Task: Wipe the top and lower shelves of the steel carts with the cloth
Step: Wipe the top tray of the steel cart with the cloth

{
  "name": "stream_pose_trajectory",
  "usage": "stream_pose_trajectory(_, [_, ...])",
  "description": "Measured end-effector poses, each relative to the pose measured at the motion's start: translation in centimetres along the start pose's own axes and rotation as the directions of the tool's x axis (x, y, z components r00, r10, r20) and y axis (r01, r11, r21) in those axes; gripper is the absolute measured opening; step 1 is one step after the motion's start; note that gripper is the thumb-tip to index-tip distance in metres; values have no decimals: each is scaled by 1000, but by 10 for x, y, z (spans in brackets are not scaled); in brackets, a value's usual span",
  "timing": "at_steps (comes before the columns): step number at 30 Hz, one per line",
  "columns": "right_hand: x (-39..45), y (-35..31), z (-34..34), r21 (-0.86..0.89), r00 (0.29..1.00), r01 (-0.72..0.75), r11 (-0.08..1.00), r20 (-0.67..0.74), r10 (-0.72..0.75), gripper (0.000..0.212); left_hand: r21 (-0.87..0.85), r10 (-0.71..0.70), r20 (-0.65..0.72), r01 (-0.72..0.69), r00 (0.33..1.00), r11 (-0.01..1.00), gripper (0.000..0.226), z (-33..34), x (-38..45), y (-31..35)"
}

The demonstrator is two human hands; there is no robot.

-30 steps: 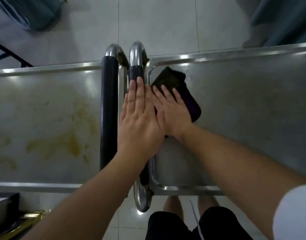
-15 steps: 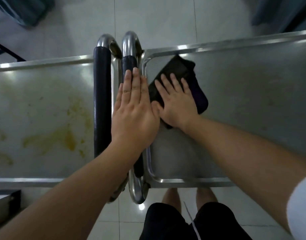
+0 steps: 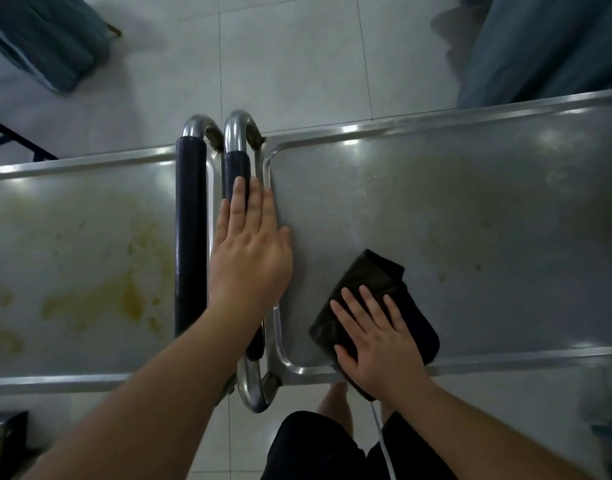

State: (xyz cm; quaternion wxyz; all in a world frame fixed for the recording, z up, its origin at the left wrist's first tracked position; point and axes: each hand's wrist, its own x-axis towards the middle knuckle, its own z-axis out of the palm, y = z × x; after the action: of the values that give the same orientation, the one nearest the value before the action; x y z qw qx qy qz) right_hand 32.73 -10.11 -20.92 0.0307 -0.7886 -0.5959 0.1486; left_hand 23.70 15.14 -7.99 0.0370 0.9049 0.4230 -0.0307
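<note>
Low and right of centre, the right hand [image 3: 377, 344] is pressing flat, fingers straight and spread, on the dark cloth [image 3: 374, 306] lying at the near edge of the right cart's top shelf [image 3: 471, 220]. At centre frame, the left hand [image 3: 249, 258], fingers straight together, is resting on the padded handle [image 3: 236, 171]. At left, the other cart's shelf [image 3: 72, 254] is showing yellow stains.

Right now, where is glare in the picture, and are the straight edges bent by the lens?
Head view: bright glare spots sit on the right cart's rim and on the steel handle; the wide lens bows the cart rims; the cloth stays dark, with little detail.
</note>
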Motion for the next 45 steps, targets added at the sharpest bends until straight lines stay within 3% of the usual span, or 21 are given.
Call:
stream_pose_trajectory(7, [119, 43, -37, 6, 990, -120, 993, -75, 120, 76, 7, -9, -63, 10, 998, 1000, 69, 7, 0, 3])
stream_pose_trajectory(16, [282, 82, -91, -9, 991, -129, 992, 40, 129, 78, 95, -16, -61, 21, 998, 995, 67, 5, 2, 5])
stream_pose_trajectory(20, [251, 79, -85, -3, 993, -122, 993, 4, 122, 78, 122, -22, -46, 27, 999, 992, 67, 3, 2, 7])
stream_pose_trajectory(25, [127, 70, -59, 23, 998, -37, 999, -47, 38, 75, 148, -33, -13, 35, 999, 988, 67, -1, 3, 9])
stream_pose_trajectory(30, [-16, 78, -29, -3, 999, -49, 999, 22, 49, 79, 150, -43, -1, 43, 999, 988, 68, -2, 2, 10])
stream_pose_trajectory(33, [-55, 88, -23, -5, 991, -117, 993, 66, 117, 81, 144, -45, 2, 44, 999, 989, 68, -2, 0, 7])
stream_pose_trajectory(38, [-12, 102, -29, 3, 978, -203, 979, 48, 203, 81, 128, -42, 2, 41, 999, 991, 68, -1, 0, 5])
stream_pose_trajectory(45, [156, 152, -82, 21, 963, -270, 963, 0, 270, 76, 136, -32, -23, 35, 999, 990, 67, 0, 0, 6])
